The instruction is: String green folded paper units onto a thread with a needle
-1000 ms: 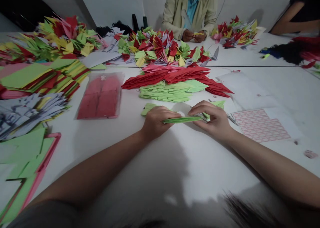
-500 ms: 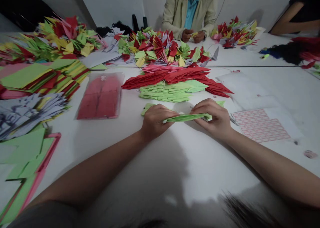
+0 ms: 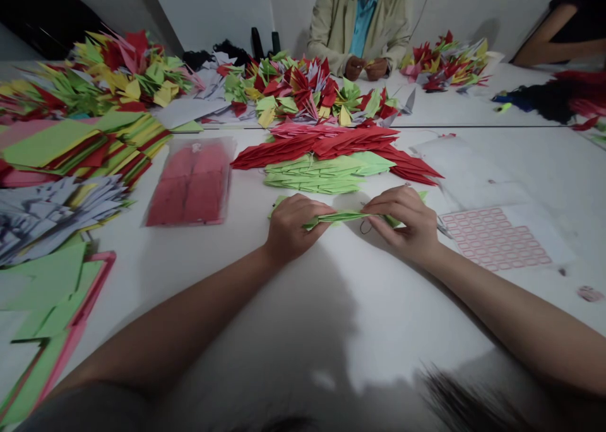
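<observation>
Your left hand (image 3: 296, 225) and right hand (image 3: 402, 220) both pinch a narrow green paper fold (image 3: 337, 217) over the bench (image 3: 473, 318). Uneven pulling could crease or tear it, and a slip could disturb the green paper stack (image 3: 315, 174) just ahead.

Item: green paper strip (image 3: 334, 217), origami-style, folded lengthwise
Look: light green, long and narrow, tapering toward the left, with crisp creases
Pose: roughly level, running sideways across the person's front, slightly bowed
Hold: one end pinched in the left hand (image 3: 296, 227), the other in the right hand (image 3: 402, 220)
Nearby paper: green flaps (image 3: 279, 203) show beyond both hands; cannot tell whether they belong to the strip
Place: just above the white table (image 3: 379, 306), contact unclear
</observation>
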